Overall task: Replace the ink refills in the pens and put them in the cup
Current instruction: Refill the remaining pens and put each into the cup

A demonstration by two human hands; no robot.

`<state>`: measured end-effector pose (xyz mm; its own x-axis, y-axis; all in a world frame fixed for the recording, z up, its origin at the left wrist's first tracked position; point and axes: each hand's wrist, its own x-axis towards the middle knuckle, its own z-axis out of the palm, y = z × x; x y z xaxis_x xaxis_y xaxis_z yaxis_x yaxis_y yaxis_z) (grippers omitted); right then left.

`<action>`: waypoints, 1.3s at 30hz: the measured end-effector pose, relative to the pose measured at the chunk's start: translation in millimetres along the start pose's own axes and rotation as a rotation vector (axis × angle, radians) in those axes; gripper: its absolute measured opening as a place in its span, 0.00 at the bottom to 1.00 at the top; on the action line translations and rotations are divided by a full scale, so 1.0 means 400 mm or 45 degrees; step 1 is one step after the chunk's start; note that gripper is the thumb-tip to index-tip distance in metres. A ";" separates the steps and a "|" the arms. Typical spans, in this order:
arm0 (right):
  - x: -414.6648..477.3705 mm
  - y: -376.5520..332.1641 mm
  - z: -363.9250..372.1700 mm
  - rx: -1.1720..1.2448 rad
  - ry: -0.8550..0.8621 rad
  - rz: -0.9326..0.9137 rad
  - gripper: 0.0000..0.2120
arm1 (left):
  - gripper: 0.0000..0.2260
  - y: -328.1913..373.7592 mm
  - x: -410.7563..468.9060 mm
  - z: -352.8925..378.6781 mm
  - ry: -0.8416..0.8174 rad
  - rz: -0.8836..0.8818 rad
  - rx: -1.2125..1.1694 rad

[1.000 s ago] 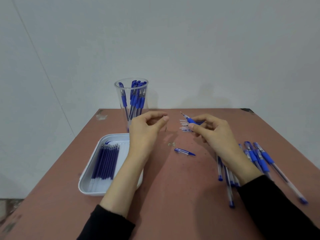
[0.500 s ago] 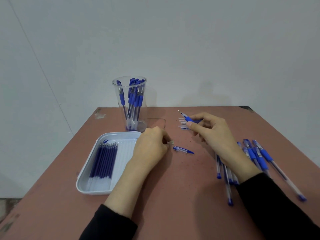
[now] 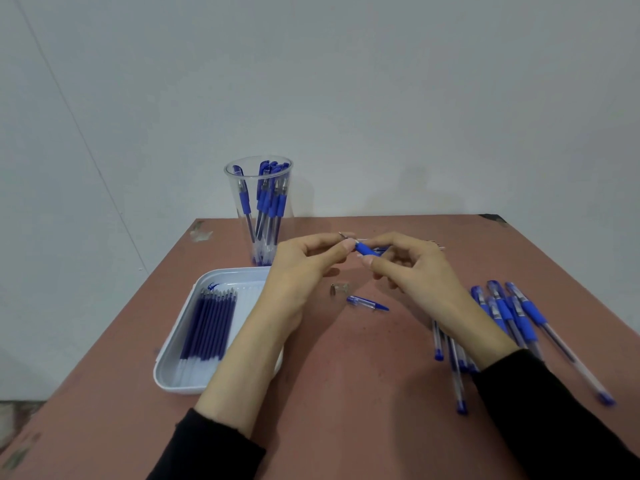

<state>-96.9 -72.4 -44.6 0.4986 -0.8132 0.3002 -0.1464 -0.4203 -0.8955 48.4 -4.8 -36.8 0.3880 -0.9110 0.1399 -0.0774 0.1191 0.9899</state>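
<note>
The cup stands at the far side of the surface, with many blue pens standing in it. Just in front of the cup and a bit to its right, both hands hold one pen up in the air. The left hand pinches the front end of the pen with its fingers, and the thin point sticks out past them toward the cup. The right hand has its fingers curled round the blue grip of the same pen. Nearer than the cup, under the hands, a small metal tip and a blue cap lie on the surface. The white tray sits in front of the cup, with a row of refills in it. Far to the right of the cup lies a pile of pens.
</note>
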 end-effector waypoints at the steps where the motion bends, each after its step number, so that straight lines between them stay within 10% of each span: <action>1: 0.000 -0.002 -0.001 0.004 -0.003 -0.011 0.08 | 0.07 -0.002 0.001 -0.001 0.004 -0.024 -0.045; 17: 0.007 0.000 -0.007 0.000 0.027 0.018 0.08 | 0.09 0.007 0.003 -0.001 0.095 0.008 -0.496; 24: 0.013 0.009 -0.043 -0.123 0.151 0.059 0.09 | 0.09 0.059 0.007 -0.013 0.391 0.360 -0.680; 29: 0.020 0.027 -0.074 -0.249 0.426 0.067 0.05 | 0.09 0.135 0.065 -0.001 0.335 0.623 0.030; 39: 0.022 0.035 -0.110 -0.148 0.713 0.116 0.09 | 0.09 0.044 0.336 0.173 -0.271 0.428 1.176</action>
<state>-132.2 -103.1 -39.9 -0.0443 -0.9240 0.3799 -0.2764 -0.3541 -0.8934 35.9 -152.6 -2.3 0.0502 -0.9487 0.3121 -0.8696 0.1121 0.4808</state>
